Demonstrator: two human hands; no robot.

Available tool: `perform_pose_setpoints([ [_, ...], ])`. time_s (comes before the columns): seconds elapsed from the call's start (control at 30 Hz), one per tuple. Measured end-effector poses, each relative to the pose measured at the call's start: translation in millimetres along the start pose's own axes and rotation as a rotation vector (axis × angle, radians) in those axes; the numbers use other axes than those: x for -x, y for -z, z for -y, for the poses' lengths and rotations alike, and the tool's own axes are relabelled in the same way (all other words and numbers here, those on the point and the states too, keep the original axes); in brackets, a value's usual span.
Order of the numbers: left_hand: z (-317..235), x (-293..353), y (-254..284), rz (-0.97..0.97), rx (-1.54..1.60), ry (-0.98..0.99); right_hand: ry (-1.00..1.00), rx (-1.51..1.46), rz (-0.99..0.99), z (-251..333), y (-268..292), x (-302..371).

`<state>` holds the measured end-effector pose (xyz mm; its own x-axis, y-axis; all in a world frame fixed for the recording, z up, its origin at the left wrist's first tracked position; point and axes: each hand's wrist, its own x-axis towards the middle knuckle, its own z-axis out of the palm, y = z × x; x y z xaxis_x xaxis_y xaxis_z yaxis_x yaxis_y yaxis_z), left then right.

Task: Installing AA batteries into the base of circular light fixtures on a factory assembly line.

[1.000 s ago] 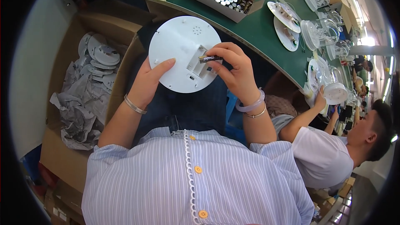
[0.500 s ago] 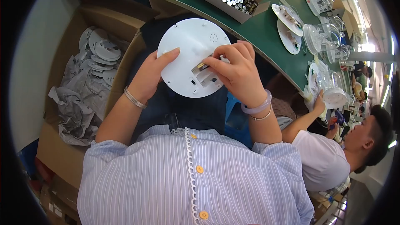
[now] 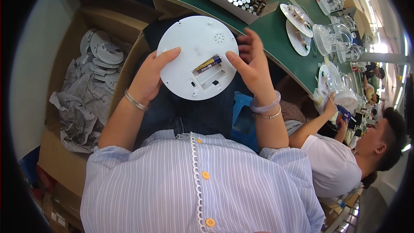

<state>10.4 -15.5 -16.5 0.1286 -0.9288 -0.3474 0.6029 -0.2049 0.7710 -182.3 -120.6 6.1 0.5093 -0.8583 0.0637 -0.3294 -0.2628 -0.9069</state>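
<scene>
One battery (image 3: 207, 65) lies in the upper slot of a two-slot compartment (image 3: 210, 79), its dark end toward the right hand; the lower slot is bare. The compartment is set into the face of a round white disc (image 3: 189, 39), held above the person's lap. The left hand (image 3: 151, 71) grips the disc's left edge, thumb flat on the face. The right hand (image 3: 252, 67) is loosely spread at the opposite edge, holding no battery; its fingers are blurred, though the thumb seems to touch the rim.

Beyond the disc, a box (image 3: 215, 1) of upright batteries sits on the green table (image 3: 276, 36), with two more discs (image 3: 297, 36) and clear-domed units (image 3: 332, 39) farther right. To the left, a large cardboard box (image 3: 64, 164) contains piled white discs (image 3: 108, 54) and crumpled paper (image 3: 77, 121). At right, a co-worker in a white shirt (image 3: 332, 164) reaches toward the table's edge.
</scene>
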Motion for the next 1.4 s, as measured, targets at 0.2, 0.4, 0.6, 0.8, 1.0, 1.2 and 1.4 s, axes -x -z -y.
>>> perform_pose_setpoints([
  [0.2,4,-2,-1,-0.034,-0.010,-0.005,-0.237,-0.453,0.220,6,-17,-2],
  [0.4,4,-4,0,-0.055,0.037,-0.034,-0.158,-0.363,0.165,-3,-25,-4],
  [0.6,2,-7,2,-0.064,0.073,-0.042,-0.088,-0.240,0.102,4,-29,-7],
  [0.8,7,-6,-1,-0.016,0.155,-0.124,0.138,0.118,0.008,16,-22,-35],
  [1.0,6,-6,1,-0.084,0.219,-0.078,0.532,0.871,-0.238,10,8,-114],
  [1.2,9,-5,7,-0.129,0.221,-0.094,0.354,1.065,-0.044,4,12,-137],
  [1.4,9,-6,7,-0.143,0.263,-0.068,0.478,0.679,-0.153,4,19,-137],
])
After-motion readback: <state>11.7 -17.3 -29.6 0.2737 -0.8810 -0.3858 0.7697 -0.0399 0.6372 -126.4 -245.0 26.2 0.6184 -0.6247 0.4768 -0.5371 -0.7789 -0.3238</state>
